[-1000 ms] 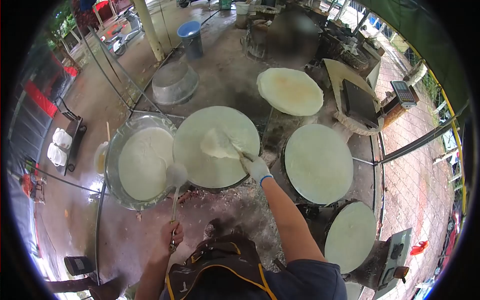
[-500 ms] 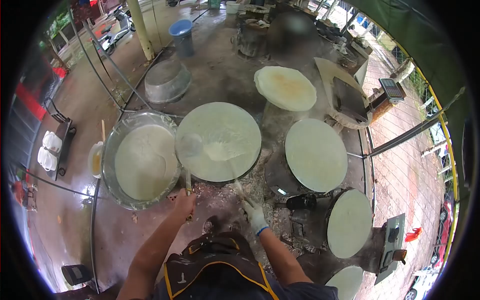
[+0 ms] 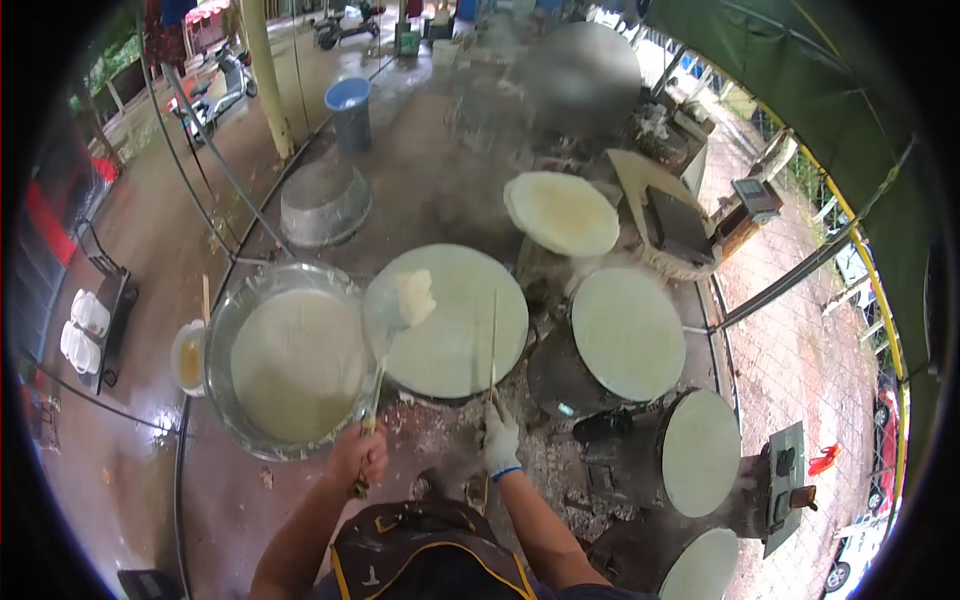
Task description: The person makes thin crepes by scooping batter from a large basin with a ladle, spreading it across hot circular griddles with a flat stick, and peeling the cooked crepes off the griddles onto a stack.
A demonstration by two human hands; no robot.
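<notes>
My bare left hand is closed round the handle of a ladle. Its bowl, with a thick pale lump of batter on it, is over the left part of a round griddle covered with a pale crepe. In a white glove, my right hand grips a long thin stick-like tool, seen edge-on, that reaches over the same crepe. Left of the griddle stands a wide metal basin of white batter.
More round griddles with pale sheets curve along the right. Beyond them a stack of finished crepes lies near a scale. An upturned metal tub and a blue bucket stand farther back. Steam blurs the far centre.
The ladle has risen with a lump of batter on it. The thin tool has turned upright in view, and the wet batter patch on the crepe is gone. The view has tilted up.
</notes>
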